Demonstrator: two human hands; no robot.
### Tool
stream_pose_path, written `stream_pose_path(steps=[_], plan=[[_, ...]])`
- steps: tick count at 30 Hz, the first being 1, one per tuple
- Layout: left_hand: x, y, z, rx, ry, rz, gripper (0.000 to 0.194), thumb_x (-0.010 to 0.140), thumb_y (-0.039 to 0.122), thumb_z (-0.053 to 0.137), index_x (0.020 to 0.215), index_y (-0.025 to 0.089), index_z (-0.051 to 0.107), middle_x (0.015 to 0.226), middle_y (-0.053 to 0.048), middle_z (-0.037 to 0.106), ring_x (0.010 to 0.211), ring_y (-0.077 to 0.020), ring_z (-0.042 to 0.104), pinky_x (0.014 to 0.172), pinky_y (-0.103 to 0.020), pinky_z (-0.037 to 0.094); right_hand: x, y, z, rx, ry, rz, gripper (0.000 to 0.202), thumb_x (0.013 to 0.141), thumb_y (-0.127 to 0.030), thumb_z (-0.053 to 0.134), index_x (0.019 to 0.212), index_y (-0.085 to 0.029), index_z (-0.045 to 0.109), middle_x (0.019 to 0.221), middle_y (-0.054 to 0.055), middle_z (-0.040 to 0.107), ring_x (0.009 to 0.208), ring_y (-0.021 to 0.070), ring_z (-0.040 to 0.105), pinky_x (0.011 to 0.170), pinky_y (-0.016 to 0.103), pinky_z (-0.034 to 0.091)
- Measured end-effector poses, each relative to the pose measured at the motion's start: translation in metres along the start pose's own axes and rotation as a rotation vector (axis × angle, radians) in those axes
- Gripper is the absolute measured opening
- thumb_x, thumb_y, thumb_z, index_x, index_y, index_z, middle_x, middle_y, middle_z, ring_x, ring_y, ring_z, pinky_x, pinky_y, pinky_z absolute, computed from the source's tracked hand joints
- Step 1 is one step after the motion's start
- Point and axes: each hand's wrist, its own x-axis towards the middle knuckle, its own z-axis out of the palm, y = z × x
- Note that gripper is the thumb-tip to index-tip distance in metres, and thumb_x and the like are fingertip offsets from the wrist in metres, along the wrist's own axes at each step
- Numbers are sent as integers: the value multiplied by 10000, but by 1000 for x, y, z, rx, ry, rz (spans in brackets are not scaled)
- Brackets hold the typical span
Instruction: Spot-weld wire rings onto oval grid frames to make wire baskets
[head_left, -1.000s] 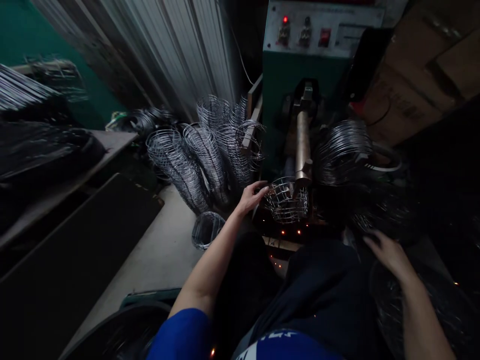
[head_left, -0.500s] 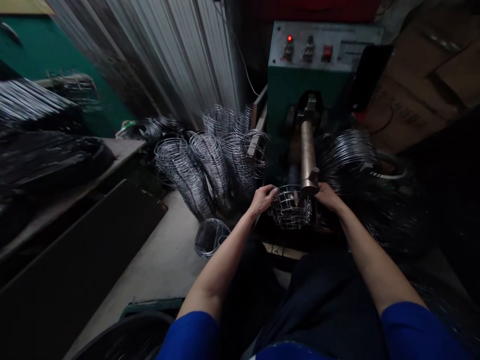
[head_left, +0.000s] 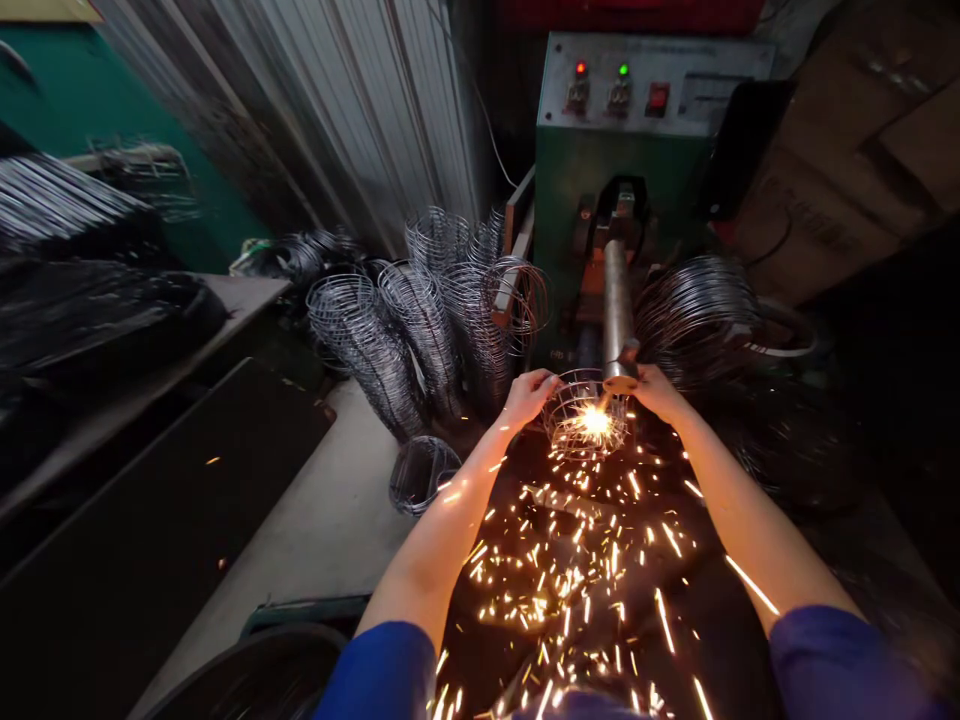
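Both my hands hold a round wire basket [head_left: 568,410] under the metal arm [head_left: 617,300] of a spot welder [head_left: 562,165]. Pinched fingers of my left hand [head_left: 531,393] grip the basket's left rim. My right hand [head_left: 654,393] is closed at the right rim, its fingertips partly hidden behind the arm's end. A bright flash burns at the basket's near wall, just below the arm's tip. Sparks spray down over my lap and between my forearms.
Several nested stacks of wire baskets [head_left: 367,350] stand on the floor [head_left: 322,510] left of the welder. A single wire basket [head_left: 424,475] sits nearer me. Coiled wire rings [head_left: 697,310] are at right, with cardboard boxes [head_left: 825,200] behind. A dark-sided bench [head_left: 187,470] lies left.
A welding flash and a shower of sparks have appeared at the basket. The green lamp on the welder's panel has lit beside the red one. My hands stay nearly in place.
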Motion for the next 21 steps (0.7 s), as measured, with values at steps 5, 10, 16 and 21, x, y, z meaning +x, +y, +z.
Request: stream_pose_path(steps=[5, 10, 16, 21], plan=[[0, 3, -6, -50, -65, 6, 471, 894, 585, 563, 883, 150, 742, 732, -20, 691, 681, -140, 591, 629, -229, 428, 3, -3, -1, -14, -15, -4, 351, 764, -544, 692, 692, -204, 640, 611, -11, 588, 668, 184, 554, 635, 292, 458], [0, 9, -12, -84, -121, -20, 504, 887, 621, 577, 836, 142, 724, 719, -6, 653, 665, -121, 543, 618, -219, 388, 5, -11, -7, -60, -100, -7, 394, 753, -589, 706, 681, -210, 624, 632, 7, 591, 708, 208, 570, 654, 301, 468], [1, 9, -14, -10, -115, 4, 515, 897, 621, 570, 762, 135, 673, 646, 26, 558, 617, -95, 442, 593, -219, 328, 7, -12, -15, -97, -139, -43, 418, 744, -608, 684, 694, -199, 615, 713, 18, 613, 731, 196, 558, 698, 294, 459], [9, 8, -7, 121, -78, 26, 464, 935, 545, 547, 755, 137, 673, 638, 29, 530, 634, -105, 453, 607, -228, 327, 13, -4, -17, -113, -177, -30, 428, 783, -606, 673, 683, -193, 613, 713, 29, 603, 775, 208, 572, 716, 285, 451]])
